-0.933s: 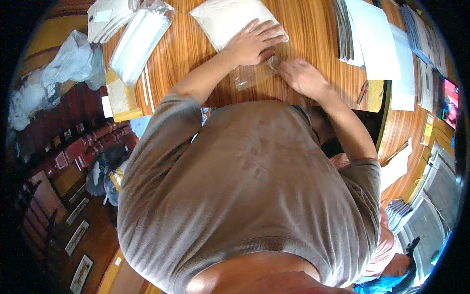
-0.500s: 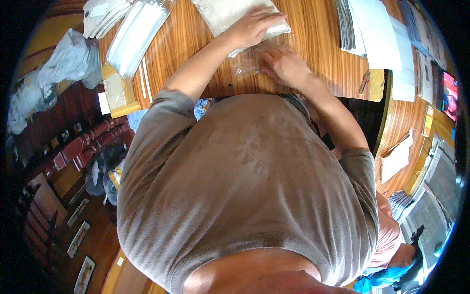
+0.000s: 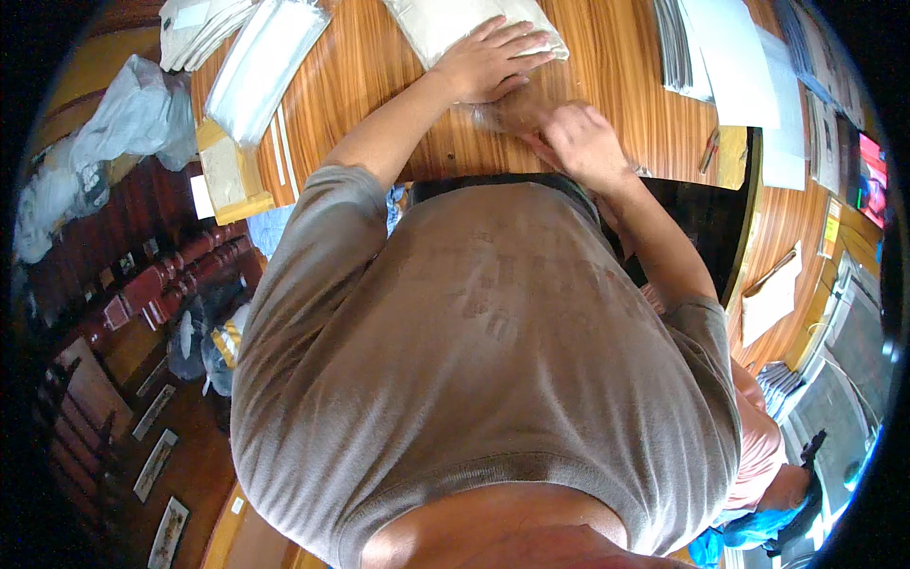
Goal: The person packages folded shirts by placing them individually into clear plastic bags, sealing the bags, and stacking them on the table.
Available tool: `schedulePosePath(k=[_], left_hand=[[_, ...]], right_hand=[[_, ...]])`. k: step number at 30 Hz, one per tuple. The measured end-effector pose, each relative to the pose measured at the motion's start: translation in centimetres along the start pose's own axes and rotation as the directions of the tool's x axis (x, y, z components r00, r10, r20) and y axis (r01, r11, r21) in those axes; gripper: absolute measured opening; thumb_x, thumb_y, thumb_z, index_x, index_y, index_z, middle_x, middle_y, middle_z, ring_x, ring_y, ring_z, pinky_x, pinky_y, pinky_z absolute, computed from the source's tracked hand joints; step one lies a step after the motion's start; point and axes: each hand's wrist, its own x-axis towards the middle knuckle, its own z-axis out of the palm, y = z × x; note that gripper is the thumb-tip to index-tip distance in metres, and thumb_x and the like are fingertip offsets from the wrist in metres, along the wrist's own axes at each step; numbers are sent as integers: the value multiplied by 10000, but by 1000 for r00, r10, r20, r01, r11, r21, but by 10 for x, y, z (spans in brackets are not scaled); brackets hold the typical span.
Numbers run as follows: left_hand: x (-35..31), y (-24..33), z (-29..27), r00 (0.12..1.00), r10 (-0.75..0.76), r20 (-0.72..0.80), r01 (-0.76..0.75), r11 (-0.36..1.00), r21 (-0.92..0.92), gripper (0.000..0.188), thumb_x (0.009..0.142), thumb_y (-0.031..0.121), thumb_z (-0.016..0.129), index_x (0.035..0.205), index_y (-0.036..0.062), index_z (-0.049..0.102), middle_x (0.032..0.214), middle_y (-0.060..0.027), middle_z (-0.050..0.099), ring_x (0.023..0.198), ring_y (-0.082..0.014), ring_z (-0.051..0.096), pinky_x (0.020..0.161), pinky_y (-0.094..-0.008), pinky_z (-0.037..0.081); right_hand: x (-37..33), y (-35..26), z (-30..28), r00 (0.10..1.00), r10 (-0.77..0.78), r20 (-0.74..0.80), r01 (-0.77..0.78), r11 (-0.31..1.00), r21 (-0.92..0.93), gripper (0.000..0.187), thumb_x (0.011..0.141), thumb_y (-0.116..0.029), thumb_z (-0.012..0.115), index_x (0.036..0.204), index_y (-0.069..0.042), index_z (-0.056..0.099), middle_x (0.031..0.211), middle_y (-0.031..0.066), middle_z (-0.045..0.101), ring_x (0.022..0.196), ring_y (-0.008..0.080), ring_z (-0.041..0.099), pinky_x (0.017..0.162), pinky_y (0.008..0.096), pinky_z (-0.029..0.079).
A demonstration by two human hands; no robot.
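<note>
Near the far side of the wood-grained table (image 3: 360, 90), the cream packet (image 3: 445, 21) lies aslant under the person's left hand (image 3: 490, 62), its upper part cut off by the edge of the view. Half a second ago that hand was tipped up on its side with the fingers close together; now it is spread flat, palm down, on the packet's lower corner. The right hand (image 3: 585, 147) has shifted a little toward the person's right and nearer the body, and the clear plastic flap (image 3: 488, 117) that lay open below the packet is now a smear between the two hands. The left fingers are apart and press on the surface rather than close around anything. The right fingers are curled and blurred by motion, so whether they pinch the plastic cannot be told. Clear film encloses the packet, and what fills it looks like pale folded cloth. To the left lies a stack of clear plastic sleeves (image 3: 265, 71), beside folded pale cloths (image 3: 197, 38). Beyond the table's left edge is a bulging translucent bag (image 3: 137, 119), its contents unclear.
</note>
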Motion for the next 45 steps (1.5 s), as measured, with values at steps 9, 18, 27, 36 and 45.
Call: schedulePosePath(k=[9,18,27,36,45], left_hand=[[2,-7,33,983,78,-165,-99,987,-123,665,1017,430,521,1630,242,347,1707,-46,287,1578,-275,226,1284,-537,123],[-6,-4,6,992,74,-101,-87,988,-131,646,1032,443,518,1609,182,391,1699,-62,303,1587,-260,210,1285,-526,118],[-88,24,19,961,-104,-255,7,936,-353,498,1001,358,608,1493,308,555,1656,51,375,1544,-241,312,1251,-530,272],[-98,44,-13,996,-42,81,66,943,-325,716,945,503,619,1600,300,413,1698,-52,317,1592,-304,207,1282,-562,91],[-97,42,-16,999,-45,-11,38,929,-367,673,964,476,610,1587,292,435,1699,-41,317,1590,-314,213,1286,-553,90]], right_hand=[[54,-44,34,966,157,207,-211,938,275,227,881,-294,740,979,-93,704,1028,127,681,980,338,675,843,462,560],[18,-27,12,975,-219,-24,220,955,197,305,862,-211,688,1152,-116,678,1075,45,634,1067,252,620,952,380,503],[-2,-5,-2,998,-58,39,44,953,300,271,895,-282,747,1090,-96,708,1033,71,640,1016,283,630,890,416,534],[39,-62,47,990,-101,94,54,910,412,166,921,-263,717,993,-114,700,1071,16,693,892,248,722,683,408,608],[30,-62,75,981,-117,157,50,925,377,131,925,-211,660,961,-89,692,1049,44,693,889,272,722,712,418,597]])
